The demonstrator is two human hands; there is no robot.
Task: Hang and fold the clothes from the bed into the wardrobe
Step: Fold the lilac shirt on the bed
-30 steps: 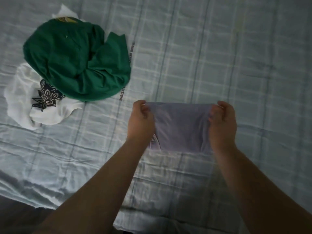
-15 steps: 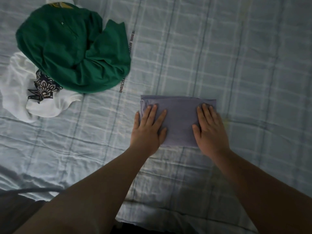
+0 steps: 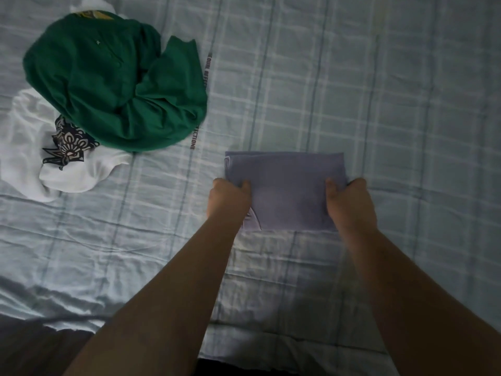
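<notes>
Now the palms that lay flat on the folded lilac garment [image 3: 287, 183] half a second ago have slid out to its short sides and curled. The left hand [image 3: 229, 198] grips the left edge and the right hand [image 3: 349, 204] grips the right edge. Each thumb lies on top; the fingers appear to be tucked under the cloth, though they are hidden. The garment itself is a neat rectangle lying flat on the bed [image 3: 393, 90], in the middle of the scene and just beyond the wrists.

From pressing to gripping — that suggests the folding of this piece is finished and it is about to be lifted, presumably for the trip to the wardrobe.

No container shows: neither the wardrobe nor any basket or drawer is in view, so where the piece will go cannot be told. Only the checked sheet bears clothes. At the far left, well apart from the hands, a crumpled green garment [image 3: 113, 82] lies partly over a white garment [image 3: 27, 147] with a dark printed motif — both unfolded, so work remains.
</notes>
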